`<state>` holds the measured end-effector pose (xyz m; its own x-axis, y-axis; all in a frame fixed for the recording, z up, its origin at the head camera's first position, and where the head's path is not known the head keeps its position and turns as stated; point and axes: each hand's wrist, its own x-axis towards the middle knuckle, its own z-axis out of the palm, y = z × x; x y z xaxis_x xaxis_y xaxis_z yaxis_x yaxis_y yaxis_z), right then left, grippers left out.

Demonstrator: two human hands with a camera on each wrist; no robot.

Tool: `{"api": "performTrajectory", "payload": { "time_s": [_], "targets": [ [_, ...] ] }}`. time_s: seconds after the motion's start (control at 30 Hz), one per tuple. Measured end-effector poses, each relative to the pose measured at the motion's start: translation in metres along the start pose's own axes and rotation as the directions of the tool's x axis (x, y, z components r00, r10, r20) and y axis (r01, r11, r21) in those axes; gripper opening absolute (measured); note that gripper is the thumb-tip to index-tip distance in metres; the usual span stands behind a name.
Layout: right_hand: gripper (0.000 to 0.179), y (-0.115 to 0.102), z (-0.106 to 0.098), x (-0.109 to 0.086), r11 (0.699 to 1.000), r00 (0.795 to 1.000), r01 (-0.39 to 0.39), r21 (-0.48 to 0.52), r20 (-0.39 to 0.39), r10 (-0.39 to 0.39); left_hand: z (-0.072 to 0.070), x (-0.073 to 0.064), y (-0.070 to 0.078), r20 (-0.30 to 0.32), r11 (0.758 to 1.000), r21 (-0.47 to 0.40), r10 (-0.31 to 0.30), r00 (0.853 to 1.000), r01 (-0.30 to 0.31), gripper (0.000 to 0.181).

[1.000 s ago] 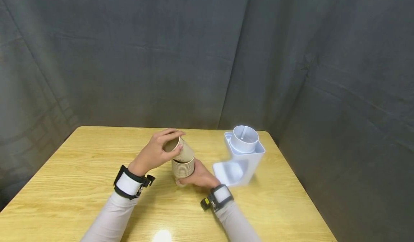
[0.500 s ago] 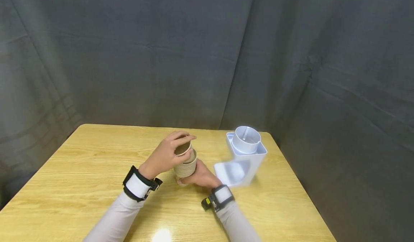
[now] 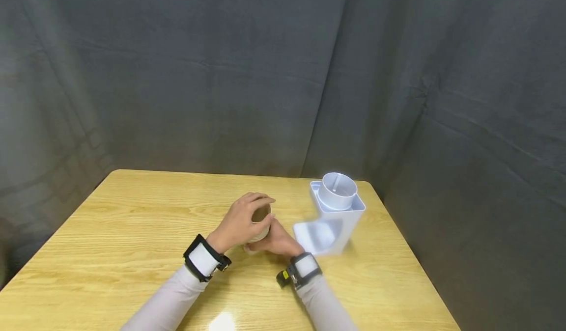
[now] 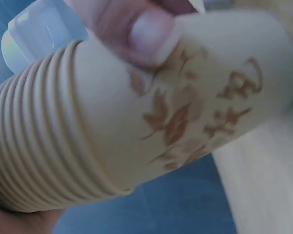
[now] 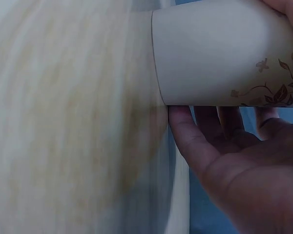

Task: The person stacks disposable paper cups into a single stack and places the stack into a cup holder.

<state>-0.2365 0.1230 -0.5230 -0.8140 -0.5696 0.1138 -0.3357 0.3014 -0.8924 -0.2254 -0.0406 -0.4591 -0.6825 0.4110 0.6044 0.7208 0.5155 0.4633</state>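
Above the middle of the table, my left hand (image 3: 240, 223) holds a paper cup (image 3: 261, 214) by its upper part, thumb on the near side and fingers over the far side. The cup's mouth faces up and toward me. Directly under it, my right hand (image 3: 277, 240) grips a stack of beige paper cups (image 4: 102, 117) from the right side. Several nested rims and a wall printed with brown leaves and writing fill the left wrist view. Low on the stack, the base end (image 5: 185, 58) shows beside the table surface. My hands hide most of the stack in the head view.
A white plastic holder (image 3: 347, 228) stands to the right of my right hand, with a round white tube (image 3: 338, 193) at its top and a low tray in front. The wooden table (image 3: 110, 242) ends at a dark curtain (image 3: 199, 100).
My left hand has moved right and down with the cup, bringing it from tilted above the stack onto its top. The right hand stays around the stack, nearly still.
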Motion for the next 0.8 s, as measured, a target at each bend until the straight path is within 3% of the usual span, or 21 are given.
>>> {"api": "performTrajectory", "payload": {
  "time_s": [0.1,0.2,0.4,0.53,0.6,0.67,0.8],
  "targets": [
    [0.073,0.002,0.001,-0.002,0.997,0.998,-0.061,0.056,-0.009,0.061,0.006,-0.002,-0.005,-0.097,0.983,-0.176,-0.067,0.993,0.049,0.030],
    [0.074,0.004,0.002,-0.003,0.992,0.996,-0.084,0.098,0.007,0.084,0.012,-0.010,-0.010,-0.171,0.942,-0.314,-0.177,0.969,0.117,0.031],
    [0.086,-0.006,-0.010,-0.010,0.990,0.998,-0.033,0.140,0.049,0.026,0.014,-0.031,-0.019,-0.128,0.847,-0.438,-0.392,0.911,0.302,0.039],
    [0.069,-0.018,-0.013,-0.010,0.957,0.992,0.059,0.285,-0.127,-0.023,0.014,-0.040,-0.022,-0.114,0.800,-0.472,-0.472,0.874,0.370,0.043],
    [0.061,-0.023,-0.005,-0.006,0.951,0.969,0.100,0.293,-0.246,-0.026,0.016,-0.041,-0.021,-0.125,0.790,-0.485,-0.488,0.864,0.376,0.043],
    [0.057,-0.029,0.005,-0.001,0.954,0.926,0.118,0.277,-0.377,-0.005,0.020,-0.041,-0.019,-0.152,0.784,-0.495,-0.503,0.851,0.375,0.044],
    [0.050,-0.039,0.026,0.008,0.971,0.801,0.109,0.211,-0.597,0.039,0.033,-0.041,-0.013,-0.216,0.775,-0.529,-0.516,0.829,0.345,0.046]
  ]
}}
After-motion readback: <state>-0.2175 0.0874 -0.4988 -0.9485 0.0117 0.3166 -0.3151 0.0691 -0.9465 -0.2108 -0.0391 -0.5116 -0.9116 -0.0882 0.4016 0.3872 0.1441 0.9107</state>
